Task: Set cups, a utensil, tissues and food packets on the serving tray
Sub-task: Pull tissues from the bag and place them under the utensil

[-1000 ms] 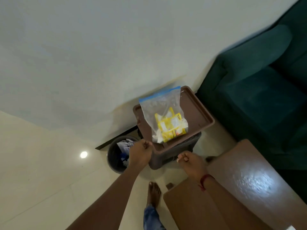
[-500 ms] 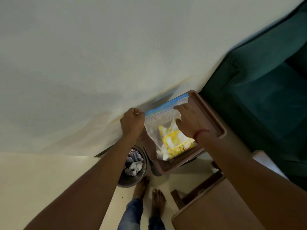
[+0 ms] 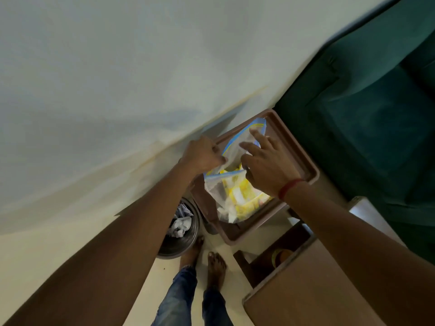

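A pale wall (image 3: 117, 78) filled the view from nine to twelve o'clock, meeting a cream floor (image 3: 58, 250) at lower left. At six o'clock your bare feet (image 3: 215, 270) stood just beside a round metal bin (image 3: 182, 231) holding crumpled paper. A brown serving tray (image 3: 299, 147) sat at centre against the wall, with a dark green sofa (image 3: 372, 109) at two o'clock and a wooden table (image 3: 306, 290) at five o'clock.

Your left hand (image 3: 202, 154) was curled into a loose fist, its fingers together and pinching the near-left edge of the zip bag (image 3: 233, 196) at its mouth. Your right hand (image 3: 266, 165), with a red thread at the wrist, had its fingers spread apart; the fingertips (image 3: 255, 134) rested on the upper lip of the bag, while the thumb seemed to press the lower lip, though blur made that contact hard to confirm.

The zip bag was clear plastic with a blue seal strip, its mouth pulled open between your hands. It lay on the tray, toward the tray's six o'clock end, slumped and wrinkled. Inside were yellow food packets (image 3: 242, 196) bunched together with some white pieces near the bottom corner.
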